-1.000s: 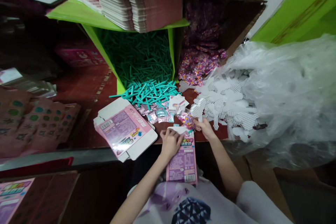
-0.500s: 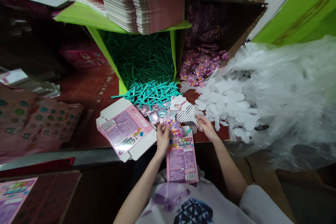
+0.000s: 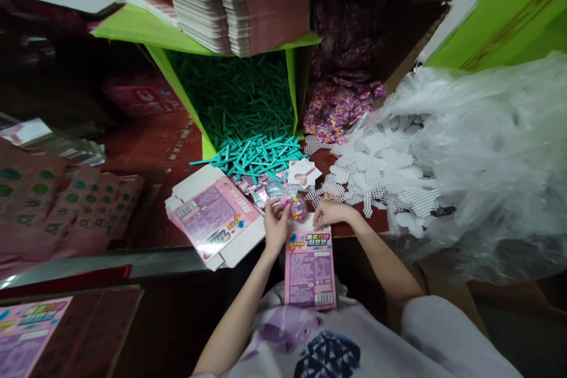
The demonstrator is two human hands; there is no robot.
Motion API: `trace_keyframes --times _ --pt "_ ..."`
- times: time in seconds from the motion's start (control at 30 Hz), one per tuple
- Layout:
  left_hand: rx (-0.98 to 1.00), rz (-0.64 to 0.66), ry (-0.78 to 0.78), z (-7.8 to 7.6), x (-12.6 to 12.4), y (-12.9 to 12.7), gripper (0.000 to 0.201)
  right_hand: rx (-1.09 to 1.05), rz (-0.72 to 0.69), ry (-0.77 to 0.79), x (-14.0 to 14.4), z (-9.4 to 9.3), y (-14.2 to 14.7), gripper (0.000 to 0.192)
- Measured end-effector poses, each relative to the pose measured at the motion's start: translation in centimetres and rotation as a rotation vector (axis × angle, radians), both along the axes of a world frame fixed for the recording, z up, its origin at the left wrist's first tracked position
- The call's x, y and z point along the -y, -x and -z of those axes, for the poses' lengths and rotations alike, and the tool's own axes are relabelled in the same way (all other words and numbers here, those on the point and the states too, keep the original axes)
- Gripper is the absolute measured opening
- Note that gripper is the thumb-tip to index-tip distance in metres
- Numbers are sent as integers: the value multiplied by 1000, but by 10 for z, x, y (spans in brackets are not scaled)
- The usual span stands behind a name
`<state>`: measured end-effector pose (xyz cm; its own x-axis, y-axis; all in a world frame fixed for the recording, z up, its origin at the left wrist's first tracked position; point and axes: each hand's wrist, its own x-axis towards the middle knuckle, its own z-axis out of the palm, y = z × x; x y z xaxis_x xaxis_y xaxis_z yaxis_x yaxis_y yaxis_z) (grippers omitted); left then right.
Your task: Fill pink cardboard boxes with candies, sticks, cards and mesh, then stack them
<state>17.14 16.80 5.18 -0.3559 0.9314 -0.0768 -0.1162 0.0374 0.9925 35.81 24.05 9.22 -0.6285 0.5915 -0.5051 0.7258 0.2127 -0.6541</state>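
Note:
My left hand is closed on a clear bag of small colourful beads, held just over the top end of a pink and purple box. This box rests upright against my lap, its printed panel facing me. At the box's top edge is my right hand, fingers bent down and pinched together. Whatever they may grip is hidden. Just beyond the hands lies a small stack of white printed cards. A second, flattened-looking pink box lies to the left of my left hand.
Teal sticks spill from a green bin. White mesh and solid plastic shapes are heaped at right beside a large clear plastic bag. Bead bags fill a carton behind. Stacked cartons sit on the bin.
My right hand has moved left from the white mesh pieces to the box top. The striped-looking mesh piece beside the cards is no longer visible there. My left hand keeps the bead bag.

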Motion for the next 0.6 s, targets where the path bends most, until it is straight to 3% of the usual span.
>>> trace_keyframes --times 0.07,0.17,0.27,0.43,0.6 --pt "-149 122 35 3 1 -1 42 3 37 -150 1 -2 3 23" --pt "-492 132 33 5 6 1 49 -97 231 -376 8 -2 -5 25" --pt "-774 137 -13 2 8 7 51 -246 375 -375 19 7 -15 11" --pt "-1011 364 -58 -9 3 16 33 -294 486 -360 42 27 -16 11" --pt "-1175 588 -50 -23 -11 14 25 -184 408 -532 54 26 -7 26"
